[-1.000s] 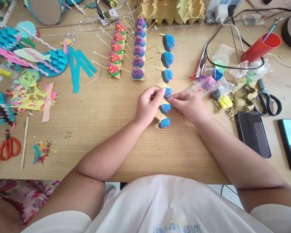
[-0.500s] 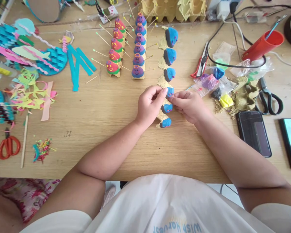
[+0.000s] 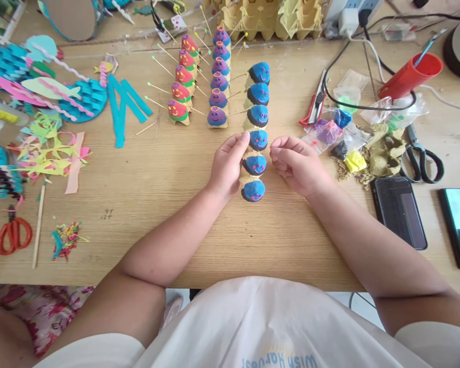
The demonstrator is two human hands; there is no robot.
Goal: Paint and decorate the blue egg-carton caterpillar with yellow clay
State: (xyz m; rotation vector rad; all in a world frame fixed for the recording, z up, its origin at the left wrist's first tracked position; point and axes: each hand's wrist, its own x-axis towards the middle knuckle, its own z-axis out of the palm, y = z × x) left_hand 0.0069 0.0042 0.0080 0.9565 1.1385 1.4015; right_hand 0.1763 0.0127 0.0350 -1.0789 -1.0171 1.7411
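A strip of egg carton with several blue clay faces runs away from me in the middle of the table. My left hand grips its left side near the fourth face, thumb on top. To the right of the strip, apart from it, is my right hand, thumb and forefinger pinched with a tiny reddish bit at their tips, too small to name. The blue faces carry small pink dots and smiles. Two finished-looking strips, one of purple faces and one of red and green faces, stand to the left.
On the right lie a red cutter, bagged clay, black scissors, a red cup and a phone. Paper scraps and red scissors are at left; egg cartons stand behind.
The blue strip has turned so its faces show more from above, and its far end has moved left and nearer. My right hand has come away from the strip.
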